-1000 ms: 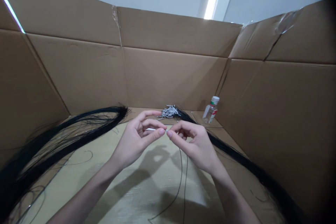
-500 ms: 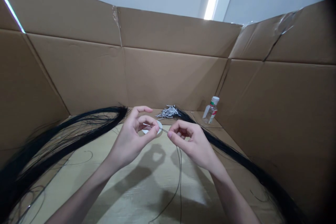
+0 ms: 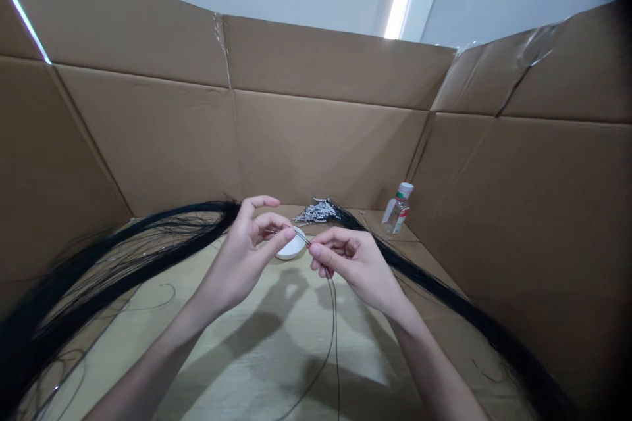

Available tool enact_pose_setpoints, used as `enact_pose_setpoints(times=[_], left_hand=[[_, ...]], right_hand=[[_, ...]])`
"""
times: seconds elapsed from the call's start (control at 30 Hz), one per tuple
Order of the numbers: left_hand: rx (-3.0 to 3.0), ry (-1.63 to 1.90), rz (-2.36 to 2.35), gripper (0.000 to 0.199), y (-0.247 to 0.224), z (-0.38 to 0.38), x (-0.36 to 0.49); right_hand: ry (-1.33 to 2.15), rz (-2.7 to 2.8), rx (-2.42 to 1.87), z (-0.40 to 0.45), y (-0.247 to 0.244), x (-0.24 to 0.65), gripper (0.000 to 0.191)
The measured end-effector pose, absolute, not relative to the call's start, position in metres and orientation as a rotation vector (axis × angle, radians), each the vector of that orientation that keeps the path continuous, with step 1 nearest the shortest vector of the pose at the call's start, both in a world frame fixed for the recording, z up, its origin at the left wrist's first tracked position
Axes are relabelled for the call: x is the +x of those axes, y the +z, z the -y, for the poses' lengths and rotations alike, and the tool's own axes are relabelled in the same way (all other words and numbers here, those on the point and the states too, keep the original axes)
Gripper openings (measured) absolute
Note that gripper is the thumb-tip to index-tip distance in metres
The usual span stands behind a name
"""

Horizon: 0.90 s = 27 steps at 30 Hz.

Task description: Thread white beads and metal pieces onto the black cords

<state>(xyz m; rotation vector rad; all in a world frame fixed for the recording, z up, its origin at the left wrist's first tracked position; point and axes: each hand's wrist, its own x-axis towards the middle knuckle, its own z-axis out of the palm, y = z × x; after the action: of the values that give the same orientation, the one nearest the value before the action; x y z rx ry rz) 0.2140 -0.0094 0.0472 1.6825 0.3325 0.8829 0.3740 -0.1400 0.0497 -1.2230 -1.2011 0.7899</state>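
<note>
A thin dark cord runs between my two hands, its two strands hanging down from the right one toward the bottom edge. Thumb and index finger of my left hand pinch the cord; the other fingers are loosely curled. My right hand pinches both strands a short way to the right. Just behind the fingertips stands a small white bowl, partly covered by my left hand. What lies in the bowl, if anything, is hard to make out.
Dark cord bundles lie at the left and the right. The right bundle ends in a cluster of black-and-white beaded ends. A clear bottle with a white cap stands at the back right. Cardboard walls enclose the table.
Both hands have shifted slightly left, and the fingertips sit a little differently on the cord. More of the white bowl shows between them.
</note>
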Motion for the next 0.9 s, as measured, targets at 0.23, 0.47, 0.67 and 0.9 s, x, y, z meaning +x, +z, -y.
enact_pose_setpoints(times=[0.23,0.47,0.67,0.9], left_hand=[[1.713,0.952,-0.321,0.038,0.0474,0.0046,0.2107],[1.795,0.923,-0.356,0.040,0.0451,0.0034,0.2135],[1.834,0.885,-0.374,0.020,0.0470,0.0087,0.2171],[1.872,0.873,-0.402,0.018,0.0454,0.0128,0.2159]], right_hand=[[0.759,1.223,-1.240,0.1393,0.0527,0.3750,0.019],[0.753,1.224,-1.226,0.1389,0.0486,0.3750,0.017],[0.740,1.233,-1.257,0.1381,0.0478,0.3741,0.020],[0.746,1.275,-1.238,0.1373,0.0450,0.3734,0.020]])
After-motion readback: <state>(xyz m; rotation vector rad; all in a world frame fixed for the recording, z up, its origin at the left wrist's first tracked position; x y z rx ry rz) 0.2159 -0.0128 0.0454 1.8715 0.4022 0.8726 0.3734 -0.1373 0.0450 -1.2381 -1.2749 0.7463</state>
